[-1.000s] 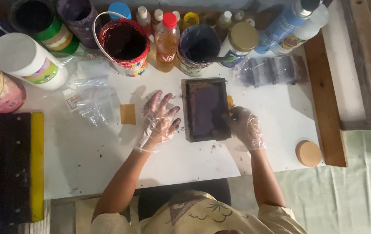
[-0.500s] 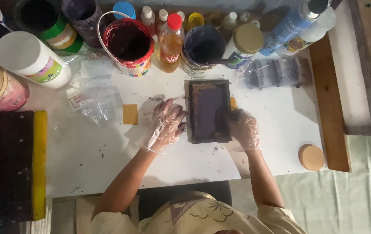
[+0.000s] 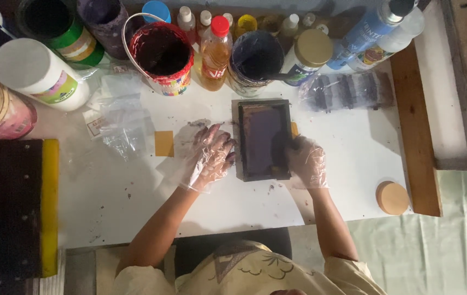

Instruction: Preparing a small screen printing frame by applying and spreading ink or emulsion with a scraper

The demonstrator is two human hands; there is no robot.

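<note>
Small dark-framed printing screen (image 3: 263,139) lay flat on the white table (image 3: 135,196), just below the paint tubs. Left hand (image 3: 209,158), gloved, fingers spread, pressed its left edge. Right hand (image 3: 305,161) curled on the right edge, possibly gripping something. Frame looked stiff and light, mesh fragile: hold by the rails.
</note>
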